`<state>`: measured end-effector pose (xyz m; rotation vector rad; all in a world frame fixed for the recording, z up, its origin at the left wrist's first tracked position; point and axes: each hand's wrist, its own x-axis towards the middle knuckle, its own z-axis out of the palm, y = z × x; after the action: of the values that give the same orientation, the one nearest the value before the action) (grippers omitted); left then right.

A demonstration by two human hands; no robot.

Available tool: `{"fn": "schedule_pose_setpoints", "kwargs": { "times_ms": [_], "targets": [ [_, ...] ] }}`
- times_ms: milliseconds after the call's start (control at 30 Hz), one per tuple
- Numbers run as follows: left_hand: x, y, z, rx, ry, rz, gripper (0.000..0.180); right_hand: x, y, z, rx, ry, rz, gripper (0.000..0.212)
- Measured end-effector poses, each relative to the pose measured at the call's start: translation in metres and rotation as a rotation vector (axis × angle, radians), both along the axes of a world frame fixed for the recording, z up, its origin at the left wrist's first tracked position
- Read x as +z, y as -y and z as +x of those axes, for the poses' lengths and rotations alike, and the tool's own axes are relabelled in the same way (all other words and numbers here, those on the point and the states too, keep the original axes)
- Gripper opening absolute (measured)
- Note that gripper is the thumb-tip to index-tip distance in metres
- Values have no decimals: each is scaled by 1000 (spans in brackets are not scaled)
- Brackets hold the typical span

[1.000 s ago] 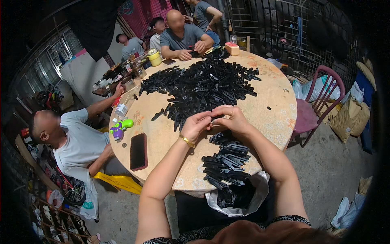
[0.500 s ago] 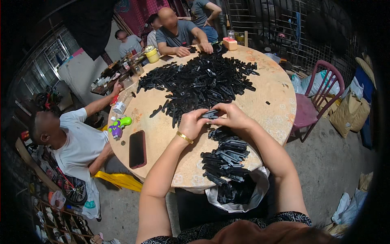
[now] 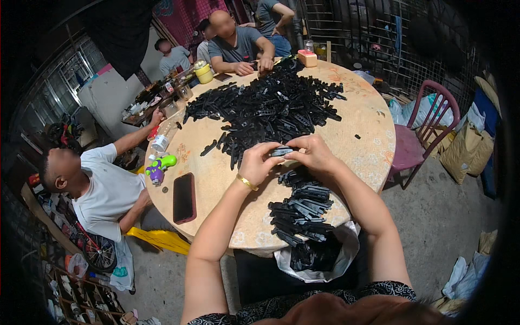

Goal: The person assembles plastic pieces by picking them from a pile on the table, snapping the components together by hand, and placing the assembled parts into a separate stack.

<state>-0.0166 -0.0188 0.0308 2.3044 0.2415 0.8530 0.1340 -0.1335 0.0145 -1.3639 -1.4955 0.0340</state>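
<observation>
Between my two hands I hold a small dark grey plastic part (image 3: 281,151), long and narrow, just above the table. My left hand (image 3: 258,162) grips its left end with thumb and fingers; a gold bracelet circles that wrist. At the other end, the fingers of my right hand (image 3: 313,155) are closed on the same part. Past my hands spreads a big heap of black plastic parts (image 3: 271,105). Nearer me, a pile of dark parts (image 3: 303,208) lies in loose rows beneath my right forearm. Below it, a white sack (image 3: 346,252) at the table edge holds more black parts.
The round table (image 3: 363,135) also carries a phone (image 3: 184,198), a purple and green toy (image 3: 158,168), a clear bottle (image 3: 161,142), a yellow jar (image 3: 203,73) and an orange box (image 3: 307,58). Co-workers sit at left and far side. A reddish chair (image 3: 411,146) stands right.
The part between my fingers has turned a little and shows a lighter side. Across the table, a person's hand has drawn in toward the other hand. The person at left has tilted their head.
</observation>
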Motion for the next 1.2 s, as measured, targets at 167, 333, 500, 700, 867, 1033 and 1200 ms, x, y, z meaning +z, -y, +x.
{"fn": "schedule_pose_setpoints", "kwargs": {
  "times_ms": [167,333,500,700,867,1033,1200],
  "targets": [
    [-5,-19,-2,-62,-107,-116,29,1,-3,-4,61,-150,-94,29],
    [-1,-35,-4,-70,-84,-18,27,-2,0,27,-108,-219,-462,28],
    [-30,-24,5,-11,-212,590,26,-1,6,35,101,-42,-806,20],
    [-33,-24,6,13,-253,621,27,-7,-10,52,-271,-101,-436,23],
    [-31,-16,16,79,-181,591,27,-49,-15,104,-712,299,-335,43],
    [-34,-16,10,132,-381,582,25,-50,-24,88,-728,444,-389,38],
    [-40,-20,10,167,-327,595,21,-45,-25,83,-789,481,-374,34]
  ]
}}
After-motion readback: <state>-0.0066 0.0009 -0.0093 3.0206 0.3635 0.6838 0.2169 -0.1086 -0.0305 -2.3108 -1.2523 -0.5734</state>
